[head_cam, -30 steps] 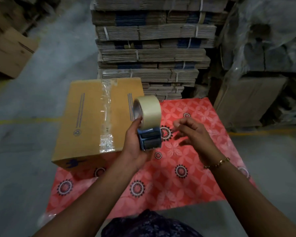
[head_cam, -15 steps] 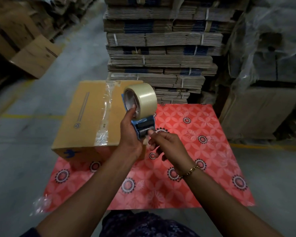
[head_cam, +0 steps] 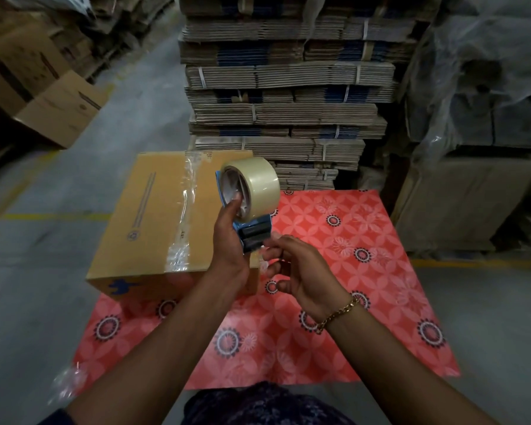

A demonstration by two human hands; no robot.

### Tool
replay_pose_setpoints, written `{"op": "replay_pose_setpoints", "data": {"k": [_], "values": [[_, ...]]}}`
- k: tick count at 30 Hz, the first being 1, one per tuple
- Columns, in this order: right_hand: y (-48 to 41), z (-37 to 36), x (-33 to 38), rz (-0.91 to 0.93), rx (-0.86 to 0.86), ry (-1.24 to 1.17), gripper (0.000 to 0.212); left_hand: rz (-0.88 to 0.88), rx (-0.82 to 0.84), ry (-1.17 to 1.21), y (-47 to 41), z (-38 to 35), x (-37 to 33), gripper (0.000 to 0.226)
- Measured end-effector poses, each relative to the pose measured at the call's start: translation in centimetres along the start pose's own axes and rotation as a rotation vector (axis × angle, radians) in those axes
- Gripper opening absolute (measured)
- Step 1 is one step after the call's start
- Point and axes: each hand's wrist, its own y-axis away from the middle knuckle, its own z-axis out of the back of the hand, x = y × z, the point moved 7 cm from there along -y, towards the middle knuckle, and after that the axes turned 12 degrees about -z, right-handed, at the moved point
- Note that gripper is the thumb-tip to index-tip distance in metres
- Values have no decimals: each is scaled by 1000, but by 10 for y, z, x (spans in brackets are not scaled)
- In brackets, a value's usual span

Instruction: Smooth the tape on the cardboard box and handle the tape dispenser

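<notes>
A brown cardboard box [head_cam: 154, 222] lies on a red patterned mat [head_cam: 344, 271], with a wrinkled strip of clear tape [head_cam: 184, 210] running down its top. My left hand [head_cam: 230, 250] grips a blue tape dispenser [head_cam: 253, 231] carrying a roll of clear tape [head_cam: 258, 185], held upright just right of the box's top. My right hand [head_cam: 298, 271] pinches at the dispenser's lower front end, fingers touching its blade area; a bit of clear tape shows at the fingertips.
A tall stack of bundled flat cartons [head_cam: 288, 87] rises right behind the box and mat. Plastic-wrapped pallets [head_cam: 472, 118] stand at the right, loose boxes [head_cam: 56, 108] at the left. Grey concrete floor with a yellow line [head_cam: 56, 216] surrounds the mat.
My right hand moved in from open air at the right and took hold at the dispenser's lower end. The left hand kept the dispenser raised beside the box.
</notes>
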Motion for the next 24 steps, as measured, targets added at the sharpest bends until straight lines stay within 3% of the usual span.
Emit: {"op": "replay_pose_setpoints", "data": {"k": [8, 12, 17, 24], "values": [[-10, -4, 7, 40, -73, 164, 14, 68, -12, -33, -19, 8, 7, 41], [-17, -12, 4, 40, -70, 136, 15, 145, -11, -61, -34, 13, 13, 70], [-23, -19, -1, 22, -126, 52, 15, 183, 57, 14, -49, 13, 18, 43], [-21, -15, -21, -31, -160, 31, 18, 203, -15, 43, -66, 27, 27, 45]]}}
